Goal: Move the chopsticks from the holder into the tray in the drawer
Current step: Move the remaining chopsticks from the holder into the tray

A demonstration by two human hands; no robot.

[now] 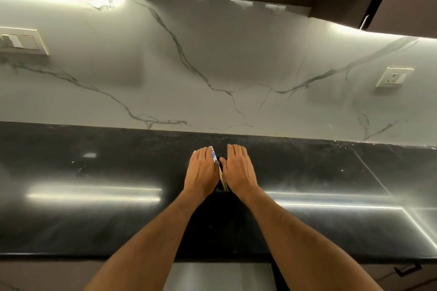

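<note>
Here both hands point(220, 170) rest on the glossy black counter point(94, 196) below a marble wall point(212, 54).

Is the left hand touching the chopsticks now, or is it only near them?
Touching. In the head view, the left hand has its fingers curled round the chopsticks, whose patterned end sticks out above the fingers.

Head camera looks forward and down at the countertop point(94, 220), close.

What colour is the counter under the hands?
Glossy black countertop with bright light streaks, seen in the head view.
</note>
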